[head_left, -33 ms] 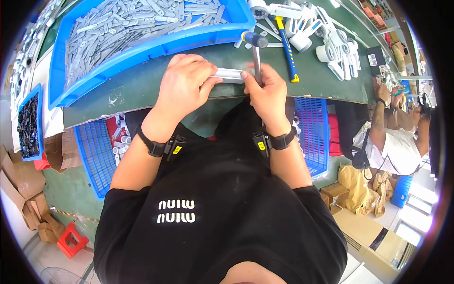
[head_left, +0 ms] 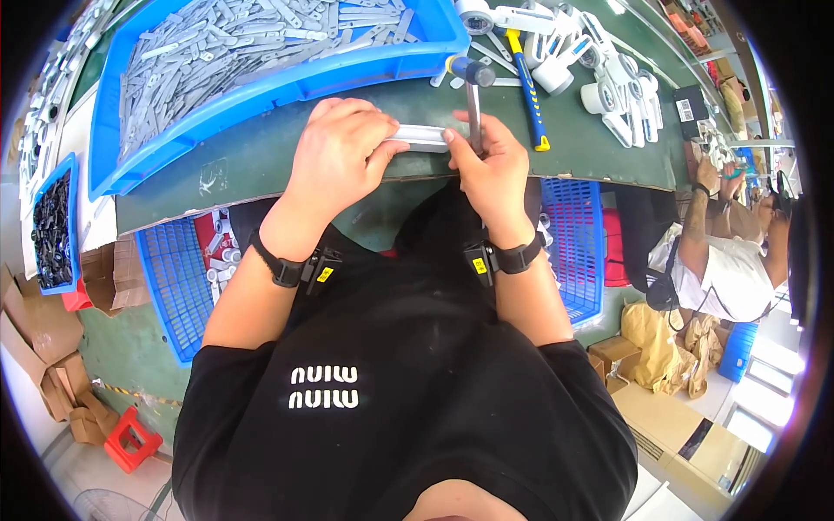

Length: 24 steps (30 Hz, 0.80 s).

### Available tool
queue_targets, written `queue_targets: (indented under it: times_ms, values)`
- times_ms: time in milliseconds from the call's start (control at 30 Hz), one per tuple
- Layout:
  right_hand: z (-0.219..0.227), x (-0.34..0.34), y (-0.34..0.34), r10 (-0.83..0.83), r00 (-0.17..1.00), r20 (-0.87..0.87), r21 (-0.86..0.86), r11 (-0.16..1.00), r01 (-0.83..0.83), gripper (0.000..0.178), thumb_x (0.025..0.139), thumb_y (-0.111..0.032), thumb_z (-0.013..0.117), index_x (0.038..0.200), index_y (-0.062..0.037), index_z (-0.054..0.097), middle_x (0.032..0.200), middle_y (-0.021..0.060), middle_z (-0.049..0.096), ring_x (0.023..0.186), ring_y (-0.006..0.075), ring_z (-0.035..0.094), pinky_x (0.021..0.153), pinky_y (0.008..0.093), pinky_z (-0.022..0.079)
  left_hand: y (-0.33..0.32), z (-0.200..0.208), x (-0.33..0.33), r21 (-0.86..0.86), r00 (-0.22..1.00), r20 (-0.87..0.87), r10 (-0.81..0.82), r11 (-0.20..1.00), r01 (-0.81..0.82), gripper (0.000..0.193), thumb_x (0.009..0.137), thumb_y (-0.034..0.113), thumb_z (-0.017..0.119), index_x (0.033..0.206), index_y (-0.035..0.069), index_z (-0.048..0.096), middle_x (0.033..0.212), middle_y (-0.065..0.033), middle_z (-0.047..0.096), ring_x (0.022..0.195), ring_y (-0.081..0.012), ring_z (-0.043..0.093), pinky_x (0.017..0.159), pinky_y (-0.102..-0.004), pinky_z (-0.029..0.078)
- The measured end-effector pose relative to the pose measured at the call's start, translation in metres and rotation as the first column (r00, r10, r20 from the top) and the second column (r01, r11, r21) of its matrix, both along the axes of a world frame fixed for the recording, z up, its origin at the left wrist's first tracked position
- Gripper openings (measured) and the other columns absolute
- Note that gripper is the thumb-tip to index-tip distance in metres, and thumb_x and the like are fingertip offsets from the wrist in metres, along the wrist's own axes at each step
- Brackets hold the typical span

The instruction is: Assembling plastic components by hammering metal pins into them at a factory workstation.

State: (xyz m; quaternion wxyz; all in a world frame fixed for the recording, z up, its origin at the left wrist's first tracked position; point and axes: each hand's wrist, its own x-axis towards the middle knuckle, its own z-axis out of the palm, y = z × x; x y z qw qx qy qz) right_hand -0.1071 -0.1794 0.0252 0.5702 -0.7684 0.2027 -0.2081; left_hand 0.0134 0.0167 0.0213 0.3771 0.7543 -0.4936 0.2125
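My left hand (head_left: 340, 152) is closed around the left end of a light grey, channel-shaped bar (head_left: 420, 137), thumb along its near side. My right hand (head_left: 493, 169) has its thumb on the bar's right end. In the same hand stands a small mallet (head_left: 474, 104) with a metal shaft; its blue head points up and away from me. The bar lies level just over the near edge of the green table (head_left: 347, 187). Fingers hide both bar ends and the lower part of the mallet shaft.
A blue tub (head_left: 287, 91) of grey flat strips stands at the far left. A blue-and-yellow tool handle (head_left: 528, 95) and white handled parts (head_left: 621, 95) lie to the right. Blue crates (head_left: 178, 286) sit below the table edge. A co-worker (head_left: 721, 260) works at far right.
The mallet head has shifted very slightly to the right with the fingers of my right hand. My left hand and the bar have stayed in place.
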Motion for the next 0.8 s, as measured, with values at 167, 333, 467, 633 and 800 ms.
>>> queue_targets:
  times_ms: [167,333,467,633,800]
  values:
    - [0.013,0.005,-0.017,0.151,0.976,-0.155,0.063,0.988,-0.143,0.02,0.103,-0.018,0.08,0.113,-0.0008,0.081,0.074,-0.0001,0.071,0.06,0.005,0.06,0.054,0.026,0.045,0.001,0.0,0.0,-0.004,1.0,0.016,0.001,1.0,-0.001,0.02,0.086,0.019,0.09,0.094,0.005,0.078,0.091,-0.0067,0.079,0.097,-0.029,0.075,0.091,-0.0444,0.054]
    - [0.015,0.007,-0.025,0.26,0.941,-0.217,0.16,0.96,-0.228,0.022,0.105,-0.022,0.078,0.11,-0.001,0.081,0.072,-0.0017,0.068,0.056,0.0041,0.057,0.05,0.0252,0.042,0.001,0.006,-0.005,0.051,0.999,-0.039,0.026,0.998,-0.024,0.018,0.086,0.017,0.088,0.096,0.005,0.078,0.097,-0.0098,0.08,0.1,-0.0297,0.076,0.099,-0.0464,0.056]
    - [0.009,0.006,-0.026,0.276,0.946,-0.171,0.084,0.961,-0.265,0.021,0.105,-0.021,0.079,0.108,-0.0006,0.08,0.07,-0.0032,0.064,0.06,0.0042,0.055,0.053,0.0267,0.042,-0.008,0.014,-0.021,0.162,0.993,0.064,0.098,0.981,-0.107,0.017,0.088,0.012,0.083,0.101,0.003,0.078,0.105,-0.0143,0.081,0.106,-0.0316,0.077,0.109,-0.0486,0.056]
    - [0.006,0.005,-0.028,0.281,0.949,-0.145,0.008,0.959,-0.282,0.019,0.104,-0.02,0.079,0.105,-0.0005,0.08,0.07,-0.0038,0.062,0.063,0.0051,0.052,0.057,0.0286,0.041,-0.027,0.003,-0.034,0.158,0.997,0.036,0.067,0.985,-0.072,0.023,0.087,0.004,0.08,0.11,0.0,0.078,0.121,-0.0167,0.081,0.113,-0.0344,0.078,0.107,-0.0489,0.059]
    - [0.0,0.005,-0.027,0.269,0.957,-0.106,-0.028,0.962,-0.273,0.019,0.103,-0.02,0.08,0.104,-0.0016,0.081,0.069,-0.0033,0.06,0.063,0.0059,0.05,0.057,0.0292,0.04,-0.03,-0.002,-0.036,0.07,0.998,0.046,0.04,0.997,-0.043,0.027,0.085,0.009,0.088,0.11,0.001,0.079,0.118,-0.014,0.081,0.106,-0.0338,0.078,0.094,-0.0457,0.062]
